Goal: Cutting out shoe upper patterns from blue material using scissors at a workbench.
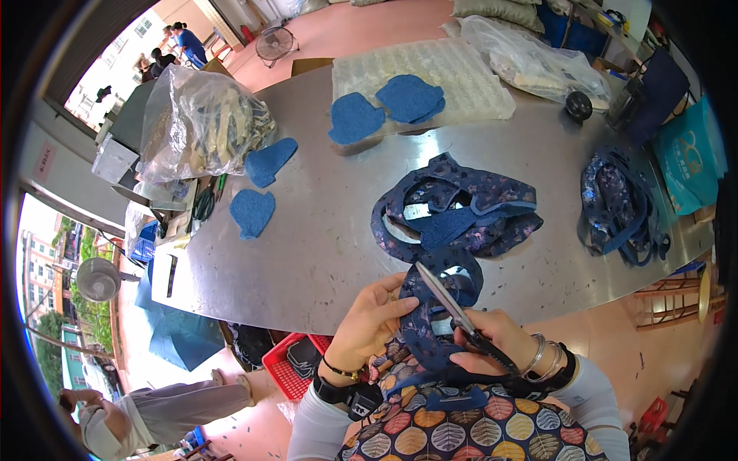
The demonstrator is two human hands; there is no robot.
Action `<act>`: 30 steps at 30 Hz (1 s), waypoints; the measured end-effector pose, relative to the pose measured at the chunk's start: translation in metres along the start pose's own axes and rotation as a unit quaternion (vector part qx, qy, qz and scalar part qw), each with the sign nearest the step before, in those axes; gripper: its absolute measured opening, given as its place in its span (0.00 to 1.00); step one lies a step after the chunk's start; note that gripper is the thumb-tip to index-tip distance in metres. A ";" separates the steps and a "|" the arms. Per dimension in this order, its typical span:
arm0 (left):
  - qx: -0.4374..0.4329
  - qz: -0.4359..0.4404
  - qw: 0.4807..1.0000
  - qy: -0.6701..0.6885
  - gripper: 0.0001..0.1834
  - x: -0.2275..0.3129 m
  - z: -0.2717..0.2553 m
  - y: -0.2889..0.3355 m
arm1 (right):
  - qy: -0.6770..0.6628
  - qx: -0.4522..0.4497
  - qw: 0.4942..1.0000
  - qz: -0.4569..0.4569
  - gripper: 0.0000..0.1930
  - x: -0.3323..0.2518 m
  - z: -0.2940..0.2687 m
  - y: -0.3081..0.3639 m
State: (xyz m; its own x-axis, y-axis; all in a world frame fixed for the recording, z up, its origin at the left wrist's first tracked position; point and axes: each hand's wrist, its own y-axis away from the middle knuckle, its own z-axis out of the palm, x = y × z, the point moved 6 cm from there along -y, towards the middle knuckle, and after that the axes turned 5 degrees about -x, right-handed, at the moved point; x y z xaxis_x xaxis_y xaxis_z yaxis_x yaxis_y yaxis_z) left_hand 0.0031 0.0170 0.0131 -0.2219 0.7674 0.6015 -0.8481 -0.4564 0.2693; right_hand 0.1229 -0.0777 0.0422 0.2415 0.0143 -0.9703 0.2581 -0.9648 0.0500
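Note:
Over the near table edge, my left hand (375,319) pinches a navy floral fabric strip (420,338), thumb on top. My right hand (496,338) grips black-handled scissors (446,296), their silver blades pointing up and left across the strip. The blades look closed or nearly so; whether they touch the cloth I cannot tell. The strip loops up toward a coiled heap of the same floral fabric (500,196) just beyond my hands. Inside that heap lies a plain blue fuzzy piece (442,229). My right fingers are partly hidden by the scissor handles.
Several blue fuzzy cut pieces (252,213) lie at the left and far side. More floral strips (619,203) are heaped at the right by a teal bag (692,157). A clear plastic bag (196,123) stands far left. A red basket (288,369) sits below the table; a person stands lower left.

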 end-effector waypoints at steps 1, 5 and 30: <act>-0.015 -0.002 1.000 0.020 0.21 -0.002 -0.001 0.000 | -0.001 -0.006 1.000 -0.005 0.13 0.000 0.000 0.000; -0.015 0.011 0.999 0.049 0.25 0.001 0.013 0.005 | -0.407 -0.032 0.910 0.069 0.09 0.024 0.012 -0.001; 0.054 0.255 0.964 -0.045 0.28 0.022 0.003 0.026 | -0.232 -0.197 0.952 0.014 0.47 0.018 0.039 0.003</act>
State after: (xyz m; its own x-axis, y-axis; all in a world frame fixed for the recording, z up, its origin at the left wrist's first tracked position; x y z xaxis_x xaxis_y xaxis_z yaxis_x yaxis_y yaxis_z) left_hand -0.0226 0.0205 0.0353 -0.5511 0.3909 0.7373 -0.5835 -0.8121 -0.0056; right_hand 0.0913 -0.0907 0.0157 -0.1633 -0.2159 -0.9626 0.6102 -0.7889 0.0734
